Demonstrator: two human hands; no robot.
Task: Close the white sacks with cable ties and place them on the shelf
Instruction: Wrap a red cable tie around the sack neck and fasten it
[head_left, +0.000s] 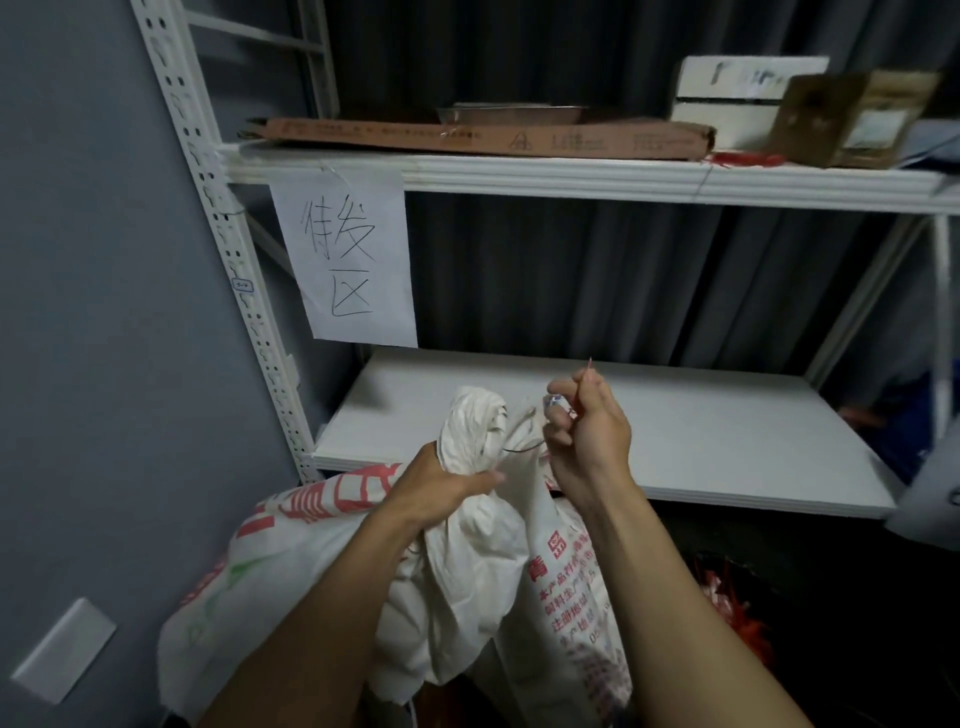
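A white woven sack (467, 587) with red print stands in front of the shelf, its mouth gathered into a bunch (475, 415). My left hand (441, 486) grips the gathered neck just below that bunch. My right hand (587, 421) is beside the bunch on its right and pinches a thin red cable tie (586, 371), whose tip sticks up above the fingers. A thin strand runs from the neck toward the right hand. The white lower shelf board (701, 431) lies right behind the sack.
A paper sign (345, 260) hangs from the upper shelf (571, 176), which carries flat cardboard (467, 136) and boxes (852, 117). The perforated upright (228, 234) stands at the left by a grey wall. Red ties (737, 618) lie in the dark area under the lower shelf.
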